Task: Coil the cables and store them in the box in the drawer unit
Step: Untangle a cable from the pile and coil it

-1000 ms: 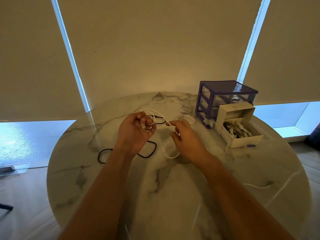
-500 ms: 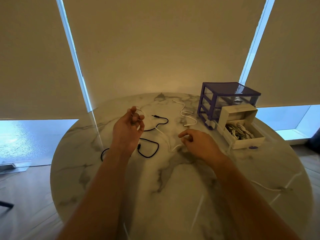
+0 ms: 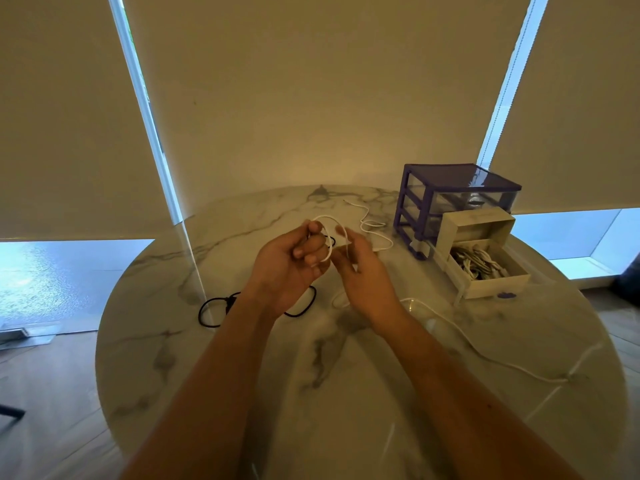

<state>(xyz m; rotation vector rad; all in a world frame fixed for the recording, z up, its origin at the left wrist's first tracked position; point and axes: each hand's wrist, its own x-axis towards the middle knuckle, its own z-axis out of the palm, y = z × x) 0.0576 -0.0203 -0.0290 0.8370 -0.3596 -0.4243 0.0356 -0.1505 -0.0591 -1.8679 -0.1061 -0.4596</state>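
Both forearms extended over the round marble table [image 3: 346,410]. A white cable [image 3: 460,336] trailed across the near right of the tabletop and rose to the hands. The left hand [image 3: 287,268] had its fingers curled around a loop of that cable. The right hand [image 3: 363,275] pinched the same cable just beside the left hand. A black cable [image 3: 214,308] lay on the table beneath the left wrist. Right of the hands, the white box [image 3: 485,268] sat open and held coiled white cables. The purple drawer unit [image 3: 450,199] stood directly behind the box, and a second white cable [image 3: 375,225] lay loose left of the unit.
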